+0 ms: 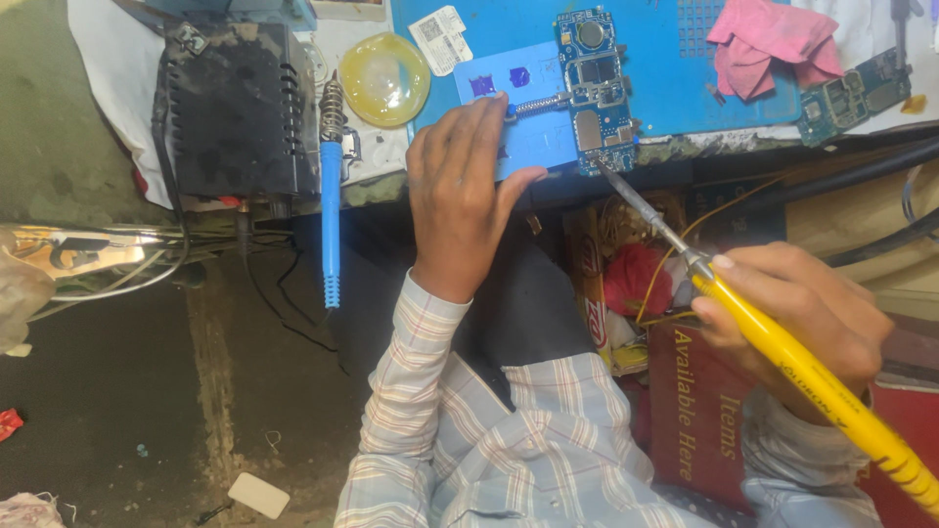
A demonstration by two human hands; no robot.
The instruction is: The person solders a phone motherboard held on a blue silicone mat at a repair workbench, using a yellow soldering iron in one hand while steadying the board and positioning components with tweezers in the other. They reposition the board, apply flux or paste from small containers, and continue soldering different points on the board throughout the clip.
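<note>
My left hand (460,191) rests flat on a light blue holder plate (533,98), its fingers apart, pressing it near the bench edge. A blue circuit board (594,88) is clamped upright in that holder. In my right hand (797,313) I grip a yellow-handled soldering iron (782,347). Its metal tip (611,176) touches the lower edge of the circuit board.
A black power unit (235,108) stands at the left with a blue-handled iron (331,210) in a spring stand beside it. A yellow dish (384,78), a pink cloth (768,44) and a second circuit board (853,98) lie on the blue mat (675,88). Cables and red boxes sit below the bench.
</note>
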